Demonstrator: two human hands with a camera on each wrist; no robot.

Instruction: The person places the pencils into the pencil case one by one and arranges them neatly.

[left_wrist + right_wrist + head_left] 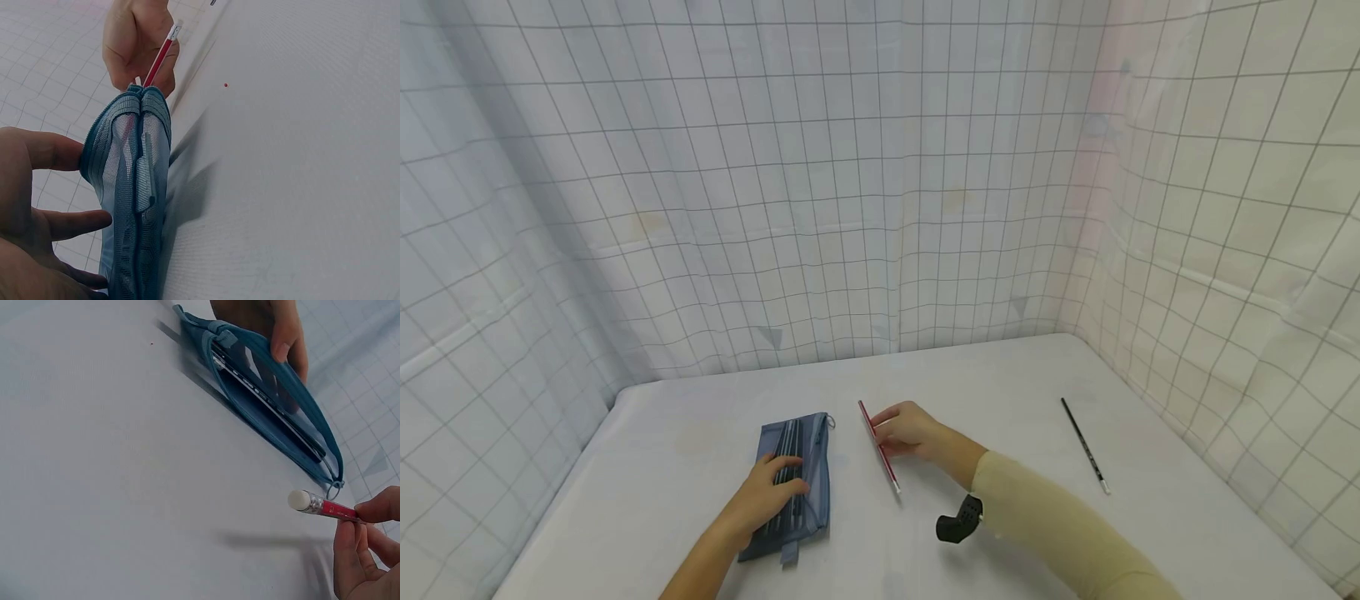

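Note:
A blue mesh pencil case (822, 492) lies on the left of the table, several dark pencils (790, 442) showing through its top. My left hand (769, 500) rests across it, fingers spread over the top panel; in the left wrist view fingertips (100, 218) touch its side. The unzipped mouth faces right, with dark pencils (256, 392) inside in the right wrist view. Right of the case, my right hand (910, 432) pinches a red pencil (887, 465) between thumb and fingers, its white eraser (299, 500) pointing toward me.
A black pencil (1084, 444) with a white eraser end lies alone on the right of the white table (985, 375). A black device (958, 523) sits at my right wrist, by the pale sleeve (1045, 517). Grid-patterned curtains (880, 183) hang around the table.

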